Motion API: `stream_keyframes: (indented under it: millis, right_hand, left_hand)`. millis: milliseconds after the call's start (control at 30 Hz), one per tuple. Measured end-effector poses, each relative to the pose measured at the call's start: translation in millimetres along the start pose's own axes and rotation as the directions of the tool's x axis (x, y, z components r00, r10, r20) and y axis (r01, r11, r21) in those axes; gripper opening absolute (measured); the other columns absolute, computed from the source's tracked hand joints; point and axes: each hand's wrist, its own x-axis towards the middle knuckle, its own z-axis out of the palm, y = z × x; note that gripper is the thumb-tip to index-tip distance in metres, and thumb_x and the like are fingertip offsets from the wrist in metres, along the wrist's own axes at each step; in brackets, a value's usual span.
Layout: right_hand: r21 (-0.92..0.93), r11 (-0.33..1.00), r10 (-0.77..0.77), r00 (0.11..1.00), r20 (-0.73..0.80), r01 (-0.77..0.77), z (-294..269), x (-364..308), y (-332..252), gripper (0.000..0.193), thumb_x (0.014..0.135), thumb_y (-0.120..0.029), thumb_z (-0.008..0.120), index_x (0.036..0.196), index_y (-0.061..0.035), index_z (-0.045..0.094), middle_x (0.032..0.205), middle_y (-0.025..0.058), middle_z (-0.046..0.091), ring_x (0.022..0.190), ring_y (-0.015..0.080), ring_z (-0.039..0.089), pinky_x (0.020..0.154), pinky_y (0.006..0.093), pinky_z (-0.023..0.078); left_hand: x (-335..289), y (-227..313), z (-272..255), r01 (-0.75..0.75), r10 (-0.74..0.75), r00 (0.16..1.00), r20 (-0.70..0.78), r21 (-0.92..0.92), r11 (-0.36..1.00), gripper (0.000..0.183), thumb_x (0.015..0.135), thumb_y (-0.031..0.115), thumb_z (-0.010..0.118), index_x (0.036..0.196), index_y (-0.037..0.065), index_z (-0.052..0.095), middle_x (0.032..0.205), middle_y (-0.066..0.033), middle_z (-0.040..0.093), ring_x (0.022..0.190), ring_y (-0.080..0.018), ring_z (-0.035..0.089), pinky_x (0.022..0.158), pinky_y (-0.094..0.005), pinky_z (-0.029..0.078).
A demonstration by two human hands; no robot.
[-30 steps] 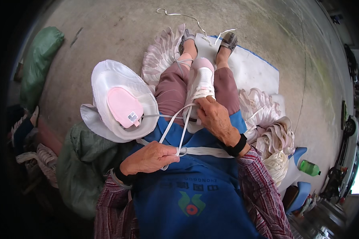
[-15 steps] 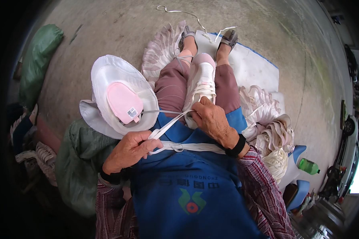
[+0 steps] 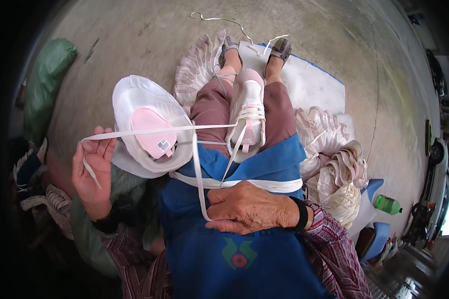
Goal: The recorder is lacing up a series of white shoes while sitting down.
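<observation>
White lace taut between left hand and shoe (on lap).

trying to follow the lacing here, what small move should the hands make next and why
Probably draw both lace ends evenly toward the body to take up slack. The left hand has one end of the white lace pulled taut out to the side, the right hand grips the other at the apron, and loose loops show over the white shoe on the lap.

Green sack (green bottle opposite)
</observation>
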Motion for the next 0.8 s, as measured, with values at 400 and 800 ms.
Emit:
stream_keyframes:
  millis: [400, 800]
  right_hand:
    - [-0.390, 0.804, -0.454, 0.887, 0.086, 0.449, 78, 51, -17, 0.027, 0.077, -0.018, 0.062, 0.098, -0.0028, 0.063, 0.090, 0.0074, 0.052, 0.087, 0.0195, 0.055, 0.075, 0.0326, 0.044]
    - [0.905, 0.333, 0.796, 0.594, -0.118, -0.265, 21, -43, 109, 0.045, 0.093, -0.021, 0.055, 0.128, 0.0046, 0.042, 0.092, 0.0111, 0.061, 0.064, 0.0140, 0.061, 0.054, 0.0250, 0.051]
  left_hand:
    - [15, 22, 62, -0.158, 0.117, 0.964, 0.239, 0.160, 0.975, 0.020, 0.098, 0.017, 0.045, 0.110, 0.001, 0.047, 0.102, -0.0104, 0.058, 0.103, -0.0218, 0.056, 0.099, -0.0383, 0.040]
    - [56, -163, 103, 0.413, -0.554, 0.830, 0.067, 0.594, 0.691, 0.023, 0.093, 0.017, 0.058, 0.107, -0.001, 0.058, 0.083, -0.0009, 0.060, 0.065, -0.0055, 0.051, 0.057, -0.0192, 0.040]
